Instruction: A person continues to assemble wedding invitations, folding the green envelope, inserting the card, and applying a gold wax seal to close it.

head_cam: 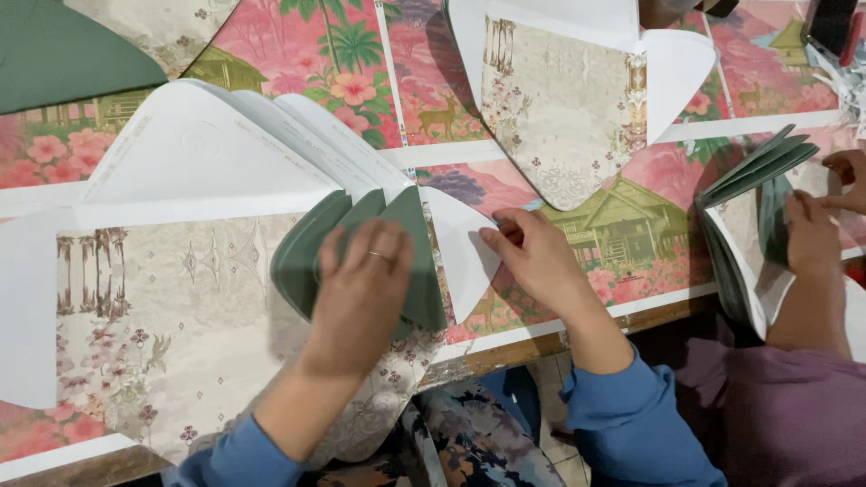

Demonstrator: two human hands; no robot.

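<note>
Pressing your flat left hand (361, 289) on the green flaps (361, 248), pinch the white side flap (456, 252) beside them squarely with your right hand (532, 257).

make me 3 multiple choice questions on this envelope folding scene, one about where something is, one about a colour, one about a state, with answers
1. Where does the person's left hand rest?
A. on the green folded flaps of the envelope stack
B. on the floor
C. on the co-worker's sleeve

2. What colour are the person's own sleeves?
A. red
B. blue
C. yellow

3. In what state is the white side flap by the right hand?
A. torn off
B. rolled into a tube
C. spread open, pinched at its tip by the fingertips

Answers:
1 A, the palm lies flat on the fanned green flaps.
2 B, both cuffs near the lower edge are blue; the purple sleeve belongs to the co-worker.
3 C, the flap points right, attached, with fingers at its tip.
</note>
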